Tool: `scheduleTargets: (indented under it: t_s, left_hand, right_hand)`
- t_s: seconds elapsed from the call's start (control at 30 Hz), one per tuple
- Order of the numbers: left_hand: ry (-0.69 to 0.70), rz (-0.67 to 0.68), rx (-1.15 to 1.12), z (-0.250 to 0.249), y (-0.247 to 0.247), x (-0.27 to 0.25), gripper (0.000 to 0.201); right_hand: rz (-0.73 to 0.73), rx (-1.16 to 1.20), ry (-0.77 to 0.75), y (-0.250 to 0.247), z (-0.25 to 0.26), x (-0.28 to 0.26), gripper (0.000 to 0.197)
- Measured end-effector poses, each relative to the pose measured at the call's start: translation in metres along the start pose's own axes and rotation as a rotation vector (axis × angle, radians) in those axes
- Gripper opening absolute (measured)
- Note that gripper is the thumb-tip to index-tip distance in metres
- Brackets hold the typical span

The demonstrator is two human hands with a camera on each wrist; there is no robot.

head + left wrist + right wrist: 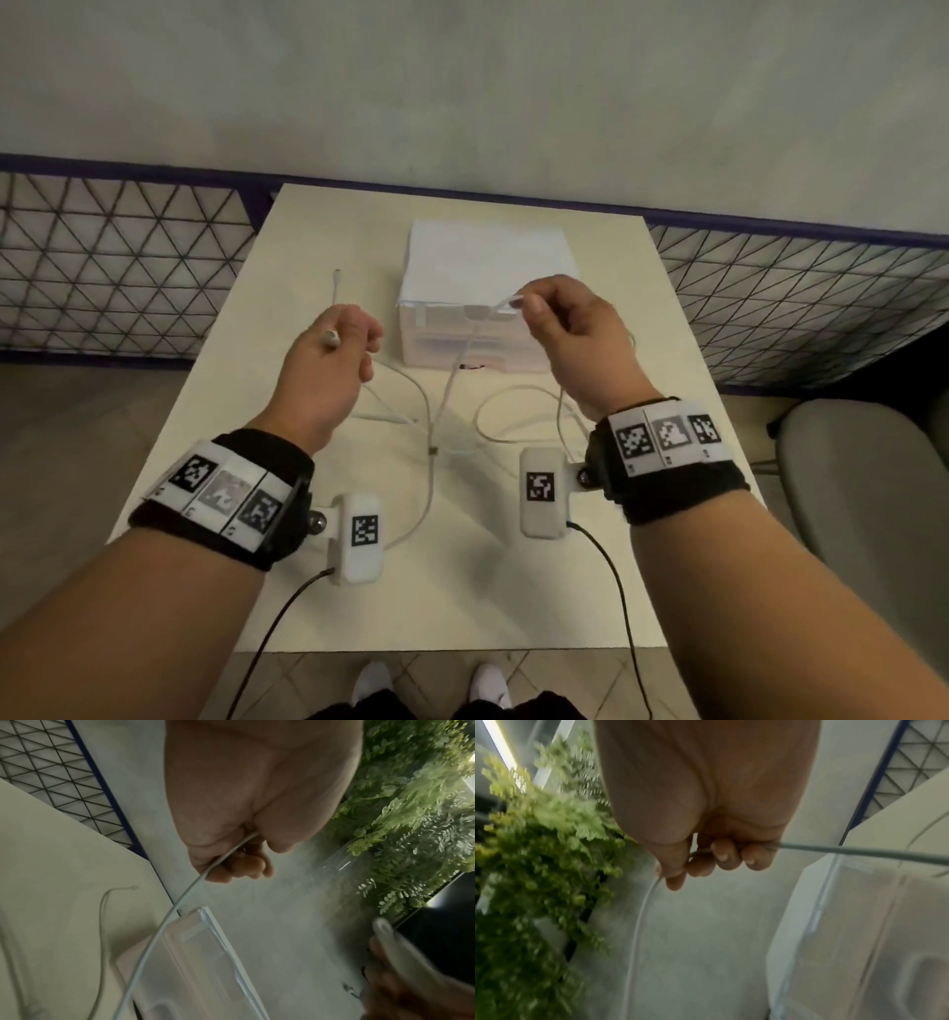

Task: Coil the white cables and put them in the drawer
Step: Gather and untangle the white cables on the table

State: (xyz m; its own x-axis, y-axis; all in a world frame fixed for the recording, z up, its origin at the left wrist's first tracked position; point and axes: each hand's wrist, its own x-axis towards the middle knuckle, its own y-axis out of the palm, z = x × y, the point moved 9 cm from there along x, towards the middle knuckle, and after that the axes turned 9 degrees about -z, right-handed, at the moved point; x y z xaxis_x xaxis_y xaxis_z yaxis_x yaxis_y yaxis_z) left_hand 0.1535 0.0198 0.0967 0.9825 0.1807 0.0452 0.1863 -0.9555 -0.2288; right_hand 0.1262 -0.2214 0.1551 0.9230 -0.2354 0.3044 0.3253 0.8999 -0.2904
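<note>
The right wrist view is blurred, so the green leafy plant (539, 845) smears, the translucent plastic drawer unit (859, 933) runs off the frame's right and bottom edges, and the thin white cable (859, 852) vanishes inside the right hand's (706, 801) curled fingers (725, 854)

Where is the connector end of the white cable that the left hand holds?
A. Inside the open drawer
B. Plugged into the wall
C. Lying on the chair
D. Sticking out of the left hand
D: in the head view the white connector pokes out of the curled left hand, raised above the table.
</note>
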Motion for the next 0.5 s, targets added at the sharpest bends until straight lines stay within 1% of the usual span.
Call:
scheduleTargets:
  t_s: [0.03,0.1,0.17,0.2,0.23,0.3,0.37,0.43,0.5]
  left_hand:
    - [-0.036,0.048,-0.001,0.001,0.008,-0.003,0.043]
    - [-0.086,0.234,-0.005,-0.003,0.029,-0.017,0.058]
    - [-0.103,0.432,-0.042,-0.009,0.050,-0.030,0.067]
    - [-0.122,0.493,-0.104,-0.011,0.058,-0.034,0.069]
    - [-0.165,0.523,-0.201,-0.011,0.062,-0.035,0.071]
    - [-0.309,0.507,-0.428,-0.008,0.066,-0.033,0.072]
    - [-0.420,0.442,-0.547,-0.001,0.062,-0.029,0.073]
    - [-0.475,0.375,-0.543,0.011,0.056,-0.024,0.071]
    - [-0.490,0.307,-0.457,0.024,0.048,-0.020,0.072]
  right_hand:
    - [-0.018,0.118,0.003,-0.004,0.006,0.003,0.012]
    - [0.007,0.262,0.025,0.000,0.009,0.003,0.012]
    - [0.057,0.276,0.048,0.014,0.004,-0.002,0.010]
    - [0.072,0.270,0.067,0.022,-0.002,-0.007,0.009]
    - [0.069,0.277,0.096,0.027,-0.010,-0.011,0.009]
    - [0.016,0.357,0.193,0.030,-0.027,-0.019,0.012]
    - [-0.052,0.511,0.311,0.028,-0.042,-0.026,0.017]
    - [-0.098,0.631,0.381,0.026,-0.048,-0.029,0.018]
    - [-0.117,0.701,0.396,0.025,-0.047,-0.026,0.019]
